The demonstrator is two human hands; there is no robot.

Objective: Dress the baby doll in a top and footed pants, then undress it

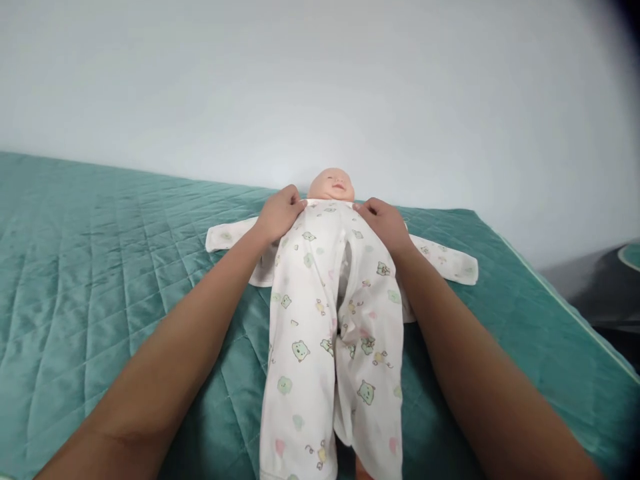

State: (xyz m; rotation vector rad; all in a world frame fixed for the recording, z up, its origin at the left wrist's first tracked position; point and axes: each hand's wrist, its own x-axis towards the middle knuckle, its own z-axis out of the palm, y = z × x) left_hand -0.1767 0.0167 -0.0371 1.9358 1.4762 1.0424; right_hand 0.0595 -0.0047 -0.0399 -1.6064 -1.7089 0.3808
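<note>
A baby doll point(331, 183) lies on its back, its head toward the wall. White baby pants point(305, 320) printed with green bears stretch over its body, the legs pointing toward me. My left hand point(283, 212) pinches the waistband at its left corner, just below the doll's chin. At the opposite corner my right hand point(384, 223) grips the same waistband between thumb and fingers. Beneath them a matching white baby top point(445, 260) spreads out, one sleeve to each side. The doll's torso is hidden by the pants; a bit of its leg point(363, 470) shows at the bottom.
A green quilted bedspread point(125, 253) covers the bed under everything. Behind the doll's head rises a plain pale wall point(320, 87). The bed's edge point(565, 303) runs down the right side, with dark objects point(600, 283) beyond it.
</note>
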